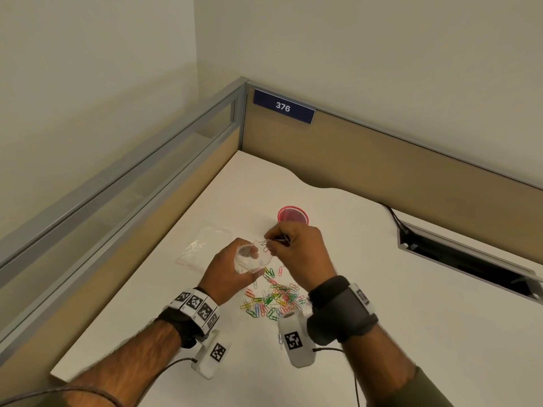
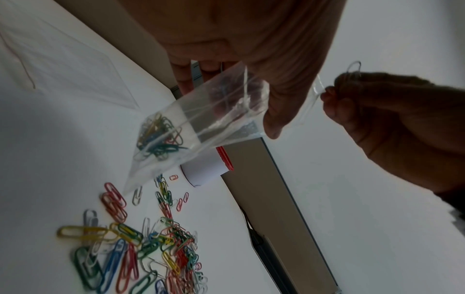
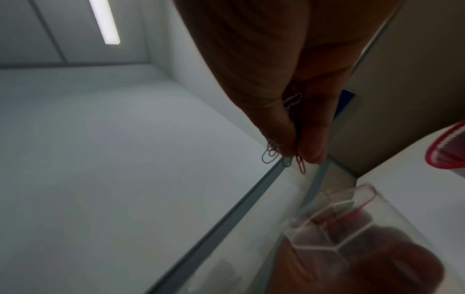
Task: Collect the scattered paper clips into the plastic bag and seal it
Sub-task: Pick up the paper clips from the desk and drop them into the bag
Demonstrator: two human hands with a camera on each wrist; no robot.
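Note:
My left hand (image 1: pixel 235 267) holds a small clear plastic bag (image 1: pixel 251 258) above the white desk, its mouth open toward the right hand. In the left wrist view the plastic bag (image 2: pixel 191 127) hangs with several coloured clips in its lower corner. My right hand (image 1: pixel 289 245) pinches a small bunch of paper clips (image 3: pixel 284 157) at the bag's open mouth (image 3: pixel 334 222). A pile of coloured paper clips (image 1: pixel 273 299) lies scattered on the desk below both hands, seen close as the paper clip pile (image 2: pixel 141 248).
A red mesh cup (image 1: pixel 293 214) stands just behind the hands. A second flat plastic bag (image 1: pixel 202 245) lies to the left. Beige partition walls (image 1: pixel 382 160) enclose the desk corner. A cable slot (image 1: pixel 470 259) opens in the desk at right.

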